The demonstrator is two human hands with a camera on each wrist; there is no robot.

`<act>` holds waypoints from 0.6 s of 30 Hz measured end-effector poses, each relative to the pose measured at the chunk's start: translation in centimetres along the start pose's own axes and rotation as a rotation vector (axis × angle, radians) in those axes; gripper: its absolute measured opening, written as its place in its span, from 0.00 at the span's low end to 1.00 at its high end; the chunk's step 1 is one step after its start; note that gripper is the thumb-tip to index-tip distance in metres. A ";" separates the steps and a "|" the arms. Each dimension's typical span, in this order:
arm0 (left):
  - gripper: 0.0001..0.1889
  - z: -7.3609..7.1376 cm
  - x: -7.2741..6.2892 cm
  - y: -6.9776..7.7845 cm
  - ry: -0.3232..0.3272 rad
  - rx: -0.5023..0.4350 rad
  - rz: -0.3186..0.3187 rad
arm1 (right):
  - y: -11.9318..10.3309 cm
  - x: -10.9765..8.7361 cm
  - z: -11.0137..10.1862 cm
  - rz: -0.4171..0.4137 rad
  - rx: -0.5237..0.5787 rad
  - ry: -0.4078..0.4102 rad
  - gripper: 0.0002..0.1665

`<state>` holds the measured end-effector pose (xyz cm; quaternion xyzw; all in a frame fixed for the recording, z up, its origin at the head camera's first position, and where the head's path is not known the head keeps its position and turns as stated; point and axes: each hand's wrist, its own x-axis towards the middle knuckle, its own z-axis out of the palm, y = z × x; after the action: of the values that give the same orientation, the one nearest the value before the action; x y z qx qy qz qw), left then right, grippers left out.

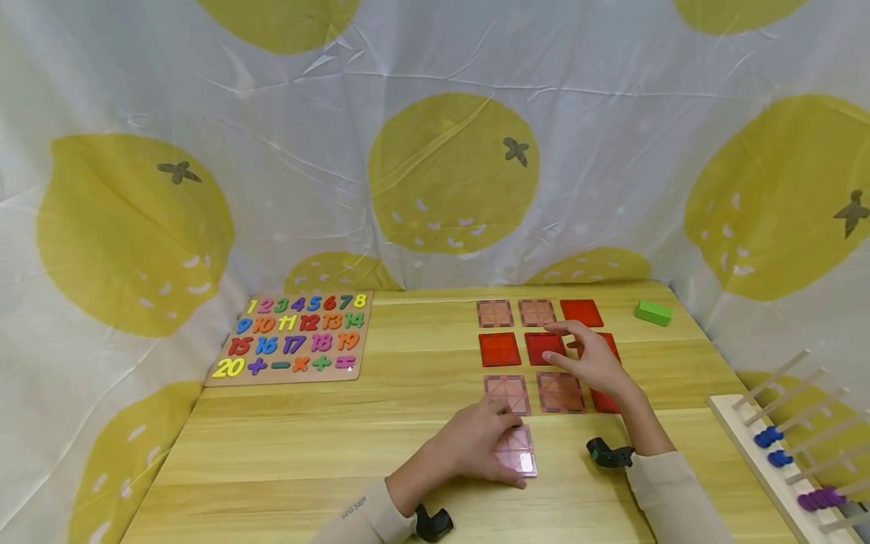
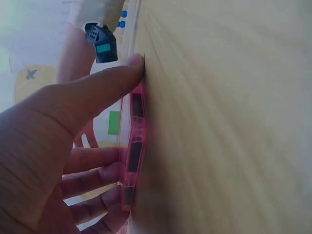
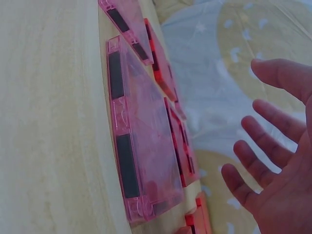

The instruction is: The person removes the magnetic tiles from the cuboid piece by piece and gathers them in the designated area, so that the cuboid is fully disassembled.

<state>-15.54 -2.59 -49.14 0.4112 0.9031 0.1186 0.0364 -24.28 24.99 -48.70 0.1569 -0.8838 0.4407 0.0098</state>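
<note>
My left hand (image 1: 472,442) grips a translucent pink magnetic tile (image 1: 519,452) lying at the front of the tile group. In the left wrist view its thumb (image 2: 114,78) is at one end of the pink tile (image 2: 136,131) and the fingers are along the far side. My right hand (image 1: 590,364) hovers over a red magnetic tile (image 1: 540,349) in the middle row, fingers spread and holding nothing. Around it lie pink tiles (image 1: 506,391) and red tiles (image 1: 499,350) in three rows. The right hand and sleeve partly cover the right-hand red tiles (image 1: 605,400).
A wooden number board (image 1: 285,336) with coloured digits lies at the left. Far right at the back is a green block (image 1: 654,312). A peg abacus (image 1: 761,446) with blue and purple beads stands on the right edge. A lemon-print curtain (image 1: 306,166) surrounds the table.
</note>
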 end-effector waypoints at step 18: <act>0.42 -3.2 -1.8 -1.3 0.070 -0.041 -0.073 | -0.5 0.4 -0.5 -0.045 -0.038 -0.014 0.32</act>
<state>-15.86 -5.35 -46.45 0.3726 0.9156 0.1500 0.0177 -24.58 24.97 -47.93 0.1796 -0.8882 0.4225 0.0166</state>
